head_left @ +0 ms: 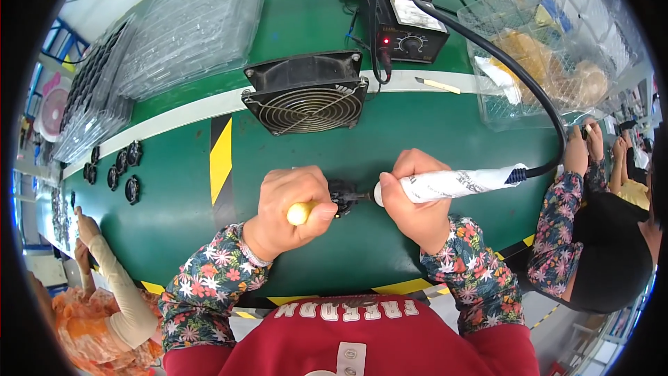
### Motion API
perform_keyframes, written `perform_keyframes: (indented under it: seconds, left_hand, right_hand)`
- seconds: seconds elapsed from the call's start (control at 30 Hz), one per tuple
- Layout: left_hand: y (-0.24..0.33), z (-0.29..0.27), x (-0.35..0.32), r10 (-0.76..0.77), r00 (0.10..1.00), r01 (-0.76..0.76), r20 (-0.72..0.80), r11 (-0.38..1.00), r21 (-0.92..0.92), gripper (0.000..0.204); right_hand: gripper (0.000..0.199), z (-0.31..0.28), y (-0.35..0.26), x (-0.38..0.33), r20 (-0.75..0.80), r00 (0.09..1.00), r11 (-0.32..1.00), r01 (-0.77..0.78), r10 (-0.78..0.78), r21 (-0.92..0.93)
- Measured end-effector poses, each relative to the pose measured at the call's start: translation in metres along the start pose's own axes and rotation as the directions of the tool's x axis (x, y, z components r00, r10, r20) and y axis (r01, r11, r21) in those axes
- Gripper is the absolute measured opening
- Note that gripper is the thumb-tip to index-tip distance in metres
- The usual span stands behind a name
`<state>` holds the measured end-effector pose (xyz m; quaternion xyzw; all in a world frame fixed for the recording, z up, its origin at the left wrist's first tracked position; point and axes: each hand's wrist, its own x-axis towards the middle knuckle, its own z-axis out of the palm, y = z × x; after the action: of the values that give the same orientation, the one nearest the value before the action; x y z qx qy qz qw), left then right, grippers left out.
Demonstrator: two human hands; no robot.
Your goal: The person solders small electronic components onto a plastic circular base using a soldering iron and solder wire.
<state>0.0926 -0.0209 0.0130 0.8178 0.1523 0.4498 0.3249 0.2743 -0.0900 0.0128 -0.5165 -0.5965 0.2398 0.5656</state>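
My right hand [419, 212] is closed around the white-wrapped handle of a soldering iron [463, 184]. The iron's tip points left and reaches a small black part [341, 193] on the green bench. Against the left side of that part, my left hand [284, 203] is closed around a tool with a rounded yellow handle [300, 214]. The tool's lower end is hidden under the hand, so its kind does not show. Fingers cover some of the black part, and I cannot tell whether the iron's tip touches it.
A black fan [306, 108] stands beyond my hands. Behind it are a soldering station [410, 40], a small knife [440, 85] and a clear plastic box [550, 49]. The iron's cable [522, 73] arches on the right. Clear trays [188, 28] and several black round parts [132, 189] lie left. People work on both sides.
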Motion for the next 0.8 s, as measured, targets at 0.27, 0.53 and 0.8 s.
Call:
perform_keyframes:
  seconds: [0.27,0.53,0.8]
  left_hand:
    - [0.0002,0.0005,0.0005,-0.049,0.998,0.051,0.033,0.997,-0.054,0.026]
    - [-0.0004,-0.0004,0.0020,-0.032,0.999,0.033,0.022,0.998,-0.046,0.026]
    - [-0.0010,0.0014,0.0011,-0.030,1.000,0.029,-0.005,0.998,-0.046,0.025]
  right_hand:
    - [0.021,-0.0022,-0.0005,-0.0023,0.002,1.000,1.000,-0.002,0.002,-0.006]
    - [0.021,-0.0004,-0.0018,0.0002,0.002,1.000,1.000,0.015,-0.015,-0.024]
    - [0.021,-0.0021,-0.0042,-0.0006,0.051,0.998,0.998,0.027,-0.024,-0.056]
